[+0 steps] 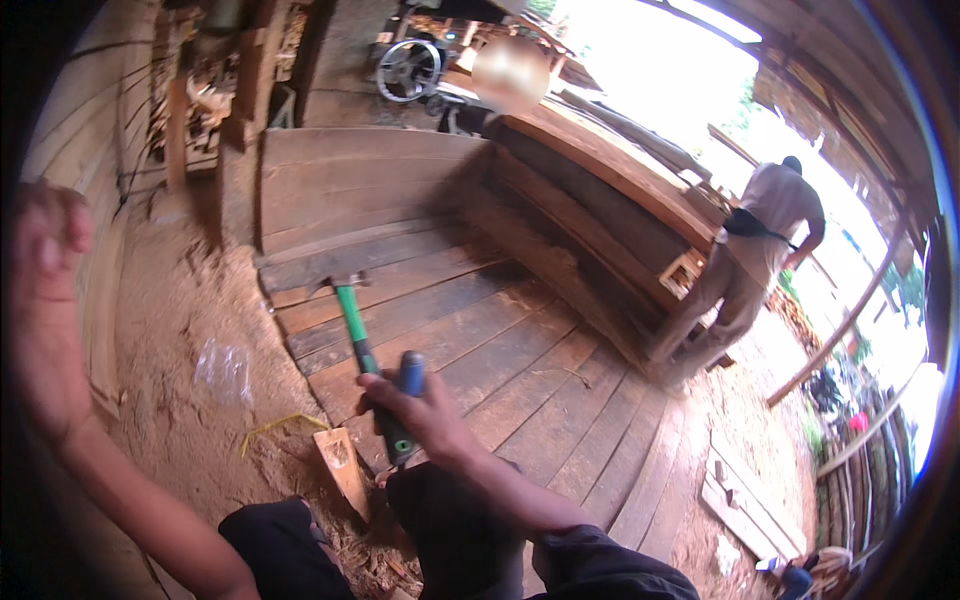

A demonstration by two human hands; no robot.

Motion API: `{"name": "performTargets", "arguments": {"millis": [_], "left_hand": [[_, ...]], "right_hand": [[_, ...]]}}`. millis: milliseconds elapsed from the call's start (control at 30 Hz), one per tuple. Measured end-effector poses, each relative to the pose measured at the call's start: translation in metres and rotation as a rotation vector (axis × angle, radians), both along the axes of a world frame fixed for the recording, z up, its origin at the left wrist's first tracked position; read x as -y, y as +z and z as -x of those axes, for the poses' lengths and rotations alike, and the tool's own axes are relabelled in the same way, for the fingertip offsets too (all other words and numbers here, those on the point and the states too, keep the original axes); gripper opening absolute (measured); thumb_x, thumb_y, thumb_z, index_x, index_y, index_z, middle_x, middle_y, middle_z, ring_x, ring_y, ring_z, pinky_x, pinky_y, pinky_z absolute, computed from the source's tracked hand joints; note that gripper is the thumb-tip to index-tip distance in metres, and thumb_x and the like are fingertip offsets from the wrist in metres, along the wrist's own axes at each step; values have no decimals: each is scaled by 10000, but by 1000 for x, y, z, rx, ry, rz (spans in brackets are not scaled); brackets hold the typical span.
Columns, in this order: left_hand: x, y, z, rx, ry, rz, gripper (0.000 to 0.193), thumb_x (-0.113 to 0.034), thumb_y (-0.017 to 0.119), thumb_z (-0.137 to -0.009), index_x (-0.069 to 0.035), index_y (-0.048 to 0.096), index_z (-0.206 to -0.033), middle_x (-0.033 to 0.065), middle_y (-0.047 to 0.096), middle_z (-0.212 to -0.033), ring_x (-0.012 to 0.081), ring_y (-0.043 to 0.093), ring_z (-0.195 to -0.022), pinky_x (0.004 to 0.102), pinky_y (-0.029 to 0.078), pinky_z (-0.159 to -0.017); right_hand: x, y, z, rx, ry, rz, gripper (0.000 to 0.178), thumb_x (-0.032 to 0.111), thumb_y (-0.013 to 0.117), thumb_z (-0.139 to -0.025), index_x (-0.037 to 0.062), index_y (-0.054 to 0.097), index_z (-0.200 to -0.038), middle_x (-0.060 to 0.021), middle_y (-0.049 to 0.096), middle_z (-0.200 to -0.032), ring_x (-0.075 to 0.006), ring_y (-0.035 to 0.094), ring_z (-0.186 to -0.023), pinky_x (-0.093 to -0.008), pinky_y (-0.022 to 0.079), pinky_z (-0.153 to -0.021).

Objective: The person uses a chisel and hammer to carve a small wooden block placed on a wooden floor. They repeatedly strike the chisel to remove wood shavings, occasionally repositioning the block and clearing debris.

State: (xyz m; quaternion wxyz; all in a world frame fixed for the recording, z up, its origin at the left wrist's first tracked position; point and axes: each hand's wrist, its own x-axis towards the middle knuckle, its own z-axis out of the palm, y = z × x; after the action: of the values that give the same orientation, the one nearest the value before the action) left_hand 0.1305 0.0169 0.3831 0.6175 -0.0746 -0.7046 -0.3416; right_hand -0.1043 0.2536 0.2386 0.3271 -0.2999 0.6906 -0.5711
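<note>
Head view: a hammer held over wooden boards.

The right hand [425, 405] holds a hammer [365, 350] with a green and black handle; the fingers are wrapped tight around the lower grip, together with a blue object [411, 373] whose kind I cannot tell. The hammer head rests on the dark wooden boards [480, 330], at their left edge near the sawdust ground [180, 400]. The left hand [45, 300] is raised at the left rim, holding nothing; it is blurred, the fingers look loosely curled. A small wood wedge [343, 468] lies just beside the knees, a clear plastic bag [224, 368] lies on the sawdust. Another person [745, 270] walks away at the right, well apart.
</note>
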Motion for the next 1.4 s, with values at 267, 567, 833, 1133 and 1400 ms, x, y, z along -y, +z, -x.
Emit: {"name": "performTargets", "arguments": {"millis": [267, 567, 833, 1133, 1400], "left_hand": [[-4, -154, 122, 1077, 15, -795, 606, -670, 500, -911, -78, 622, -873, 23, 588, -681, 102, 587, -636, 245, 459, -614], [-46, -173, 161, 507, -577, -1166, 326, -371, 633, -940, -81, 596, -1084, 64, 690, -947, 156, 636, -746, 300, 484, -630], [7, -216, 140, 275, -227, -1278, 90, -145, 593, -948, -115, 515, -981, -64, 429, -676, 40, 388, -535, 244, 405, -523], [69, -283, 104, 842, -100, -1071, 189, -251, 604, -968, -76, 534, -966, -94, 350, -608, 5, 322, -465, 190, 257, -411], [67, -373, 105, 1132, -127, -1028, 257, -290, 603, -980, -47, 524, -1007, -82, 361, -613, 0, 289, -472, 196, 241, -423]], "right_hand": [[45, -19, -6, -318, -25, 101, 413, 397, 679, -911, -4, 678, -809, -64, 652, -669, -126, 589, -583, -333, 481, -549], [68, -53, 16, -598, 58, 60, 425, 399, 777, -771, -2, 638, -781, -215, 627, -658, -345, 659, -616, -452, 500, -593], [67, -65, 63, -303, 237, 266, 233, 111, 616, -921, -24, 665, -1105, -39, 639, -735, -99, 591, -663, -226, 439, -601], [132, -228, 103, -7, 52, 259, 189, 187, 684, -909, 6, 667, -960, 22, 569, -725, -74, 512, -659, -250, 419, -589], [165, -336, 95, 30, 209, 17, 162, 163, 679, -908, 7, 636, -916, 10, 565, -717, -64, 477, -683, -259, 417, -616]]}}
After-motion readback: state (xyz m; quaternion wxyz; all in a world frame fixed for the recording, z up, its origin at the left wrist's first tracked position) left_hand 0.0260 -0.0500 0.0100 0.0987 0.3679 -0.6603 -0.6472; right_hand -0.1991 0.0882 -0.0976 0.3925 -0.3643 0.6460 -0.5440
